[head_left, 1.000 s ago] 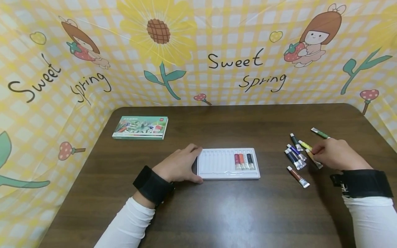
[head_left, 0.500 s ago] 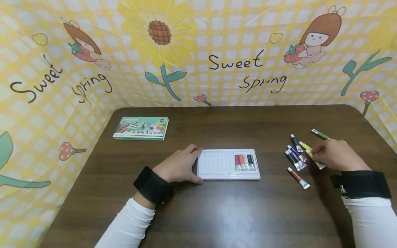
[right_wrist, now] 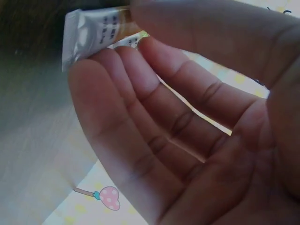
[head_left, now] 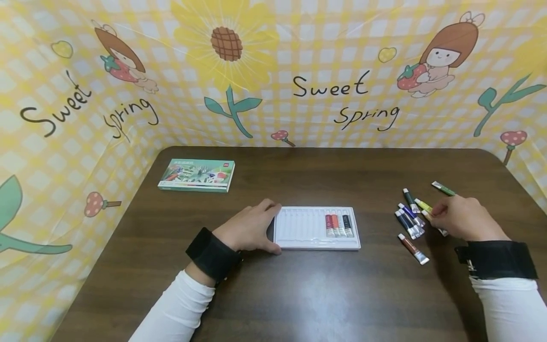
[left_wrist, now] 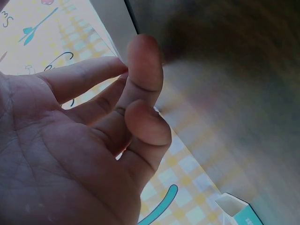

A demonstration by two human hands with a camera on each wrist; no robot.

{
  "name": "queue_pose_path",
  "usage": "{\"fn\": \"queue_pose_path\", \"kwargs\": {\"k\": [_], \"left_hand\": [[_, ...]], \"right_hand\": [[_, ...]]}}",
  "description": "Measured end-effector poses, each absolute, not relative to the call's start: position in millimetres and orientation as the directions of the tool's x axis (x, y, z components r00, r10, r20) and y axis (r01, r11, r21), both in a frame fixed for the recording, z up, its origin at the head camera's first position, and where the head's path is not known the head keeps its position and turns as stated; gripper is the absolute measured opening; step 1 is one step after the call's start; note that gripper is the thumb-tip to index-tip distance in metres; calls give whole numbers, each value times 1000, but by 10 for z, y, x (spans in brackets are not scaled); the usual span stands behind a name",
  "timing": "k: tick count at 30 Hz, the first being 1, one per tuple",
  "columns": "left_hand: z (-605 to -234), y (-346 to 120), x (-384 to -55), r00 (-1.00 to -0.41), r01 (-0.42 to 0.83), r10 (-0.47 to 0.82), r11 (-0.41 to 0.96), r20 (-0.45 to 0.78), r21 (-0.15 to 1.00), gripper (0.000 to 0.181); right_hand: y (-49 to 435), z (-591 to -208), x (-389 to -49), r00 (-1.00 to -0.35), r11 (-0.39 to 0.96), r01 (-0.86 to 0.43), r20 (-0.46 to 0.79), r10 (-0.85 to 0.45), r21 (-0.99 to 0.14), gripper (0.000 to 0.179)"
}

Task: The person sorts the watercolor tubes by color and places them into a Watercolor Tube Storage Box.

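My left hand (head_left: 248,228) grips the left end of a white plastic tray (head_left: 299,228), thumb at the near corner and forefinger at the far one. Toward the tray's right side lie several small paint tubes (head_left: 335,224), in dark red, orange, white and black. Over on the right, my right hand (head_left: 470,218) pinches an ochre paint tube (right_wrist: 101,33) between thumb and fingers, its silver crimped end sticking out in the right wrist view. Loose paint tubes (head_left: 409,222) in dark blue and violet lie beside it, with a yellow tube (head_left: 422,204) just behind the fingertips.
A brown paint tube (head_left: 413,249) lies nearer the front, and a green one (head_left: 443,188) beyond the right hand. At the back left of the brown table (head_left: 290,294) is a flat green printed box (head_left: 196,175). A yellow checked cloth (head_left: 325,42) stands behind the table.
The ochre tube has shifted slightly to the right with the right hand, more of it now hidden beneath the palm. The left hand and tray keep still; the head view has tilted slightly.
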State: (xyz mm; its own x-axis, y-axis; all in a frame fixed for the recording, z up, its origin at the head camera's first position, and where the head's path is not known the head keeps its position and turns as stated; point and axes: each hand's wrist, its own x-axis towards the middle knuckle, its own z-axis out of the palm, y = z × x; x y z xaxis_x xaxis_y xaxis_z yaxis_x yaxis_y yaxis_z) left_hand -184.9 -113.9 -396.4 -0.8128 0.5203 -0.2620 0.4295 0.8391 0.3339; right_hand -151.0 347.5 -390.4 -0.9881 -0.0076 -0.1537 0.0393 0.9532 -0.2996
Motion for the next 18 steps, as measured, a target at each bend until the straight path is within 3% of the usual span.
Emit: {"fn": "queue_pose_path", "kwargs": {"k": [12, 18], "left_hand": [[-3995, -1136, -1840, -814, 427, 519, 839, -260, 337, 105], [-3993, -1135, -1844, -816, 430, 520, 838, -251, 337, 105]], "right_hand": [[3451, -3938, -1502, -989, 955, 45, -148, 1, -295, 13], [3450, -3906, -1504, -992, 957, 43, -123, 8, -287, 20]]}}
